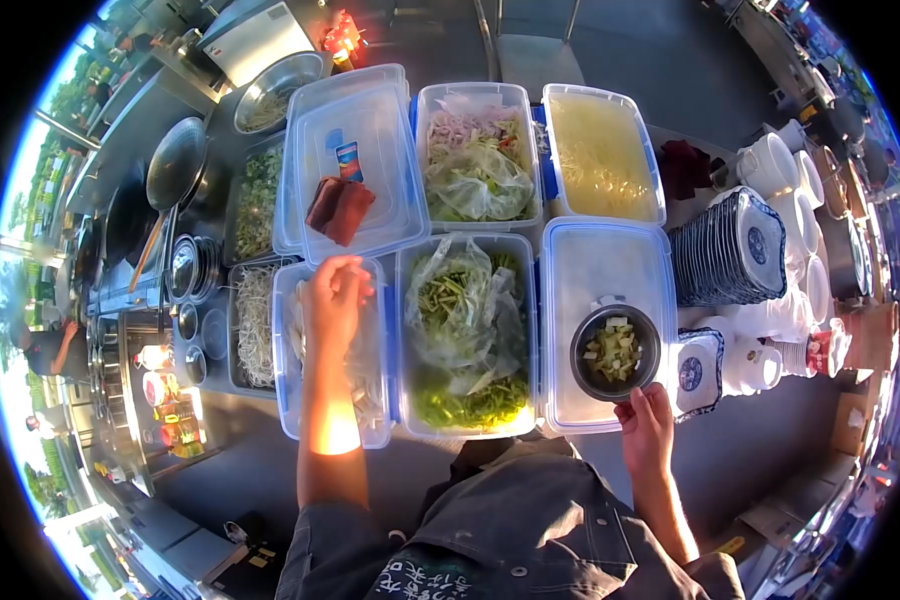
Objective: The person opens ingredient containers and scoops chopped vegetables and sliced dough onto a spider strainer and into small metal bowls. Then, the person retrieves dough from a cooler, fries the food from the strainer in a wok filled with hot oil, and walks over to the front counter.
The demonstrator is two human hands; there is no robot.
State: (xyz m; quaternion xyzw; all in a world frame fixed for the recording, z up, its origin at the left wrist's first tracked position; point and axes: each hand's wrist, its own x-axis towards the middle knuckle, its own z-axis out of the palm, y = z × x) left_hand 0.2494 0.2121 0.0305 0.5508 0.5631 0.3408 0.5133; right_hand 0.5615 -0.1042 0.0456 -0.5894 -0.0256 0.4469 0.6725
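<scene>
My right hand [648,422] grips the rim of a round metal bowl [582,375] with fingers and thumb. Chopped pale green and white vegetable pieces [615,352] lie in the bowl, which rests on the closed lid of a clear tub [600,255]. My left hand [337,298] hovers over another tub [288,400], just below a stack of clear lids [360,110]; its fingers are loosely bent and apart, with nothing visible in them. On the lids lies a folded dark red cloth [340,210] beside a small blue packet [348,162]. My forearm hides part of the tub beneath it.
Tubs of bagged cut greens [460,310], shredded vegetables [475,150] and yellowish strands [598,145] fill the middle. Stacked patterned dishes [725,245] and white containers [770,165] stand at right. A tray of bean sprouts [256,325] and pans [177,160] are at left.
</scene>
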